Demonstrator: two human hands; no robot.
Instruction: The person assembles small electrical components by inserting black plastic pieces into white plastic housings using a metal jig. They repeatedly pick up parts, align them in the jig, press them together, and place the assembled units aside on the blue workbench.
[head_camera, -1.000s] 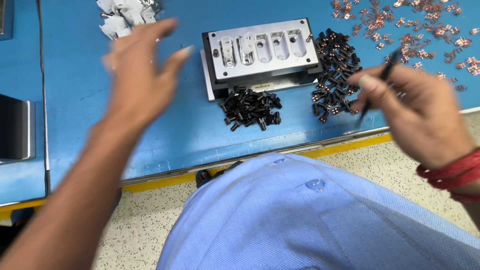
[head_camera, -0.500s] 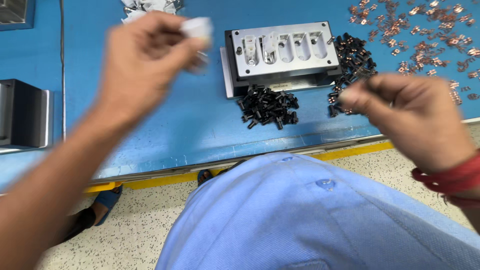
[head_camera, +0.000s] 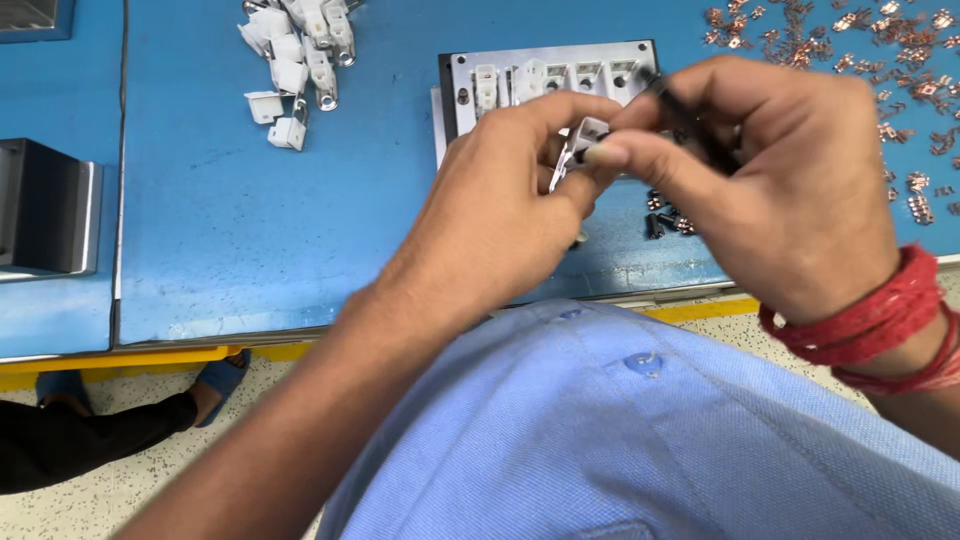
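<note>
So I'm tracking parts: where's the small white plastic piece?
Head view, centre: white plastic piece pinched between left hand and right hand, before the metal fixture.

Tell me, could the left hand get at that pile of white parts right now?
Probably not at once: the left hand is pinching a small white part against the right hand. The blue table between it and the white pile is bare.

Open blue desk (head_camera: 250, 250) across centre left. Blocked upper left by white plastic parts (head_camera: 295, 60), far left by grey metal box (head_camera: 45, 205), upper right by scattered copper pieces (head_camera: 880, 40), centre by metal fixture (head_camera: 545, 80).
</note>
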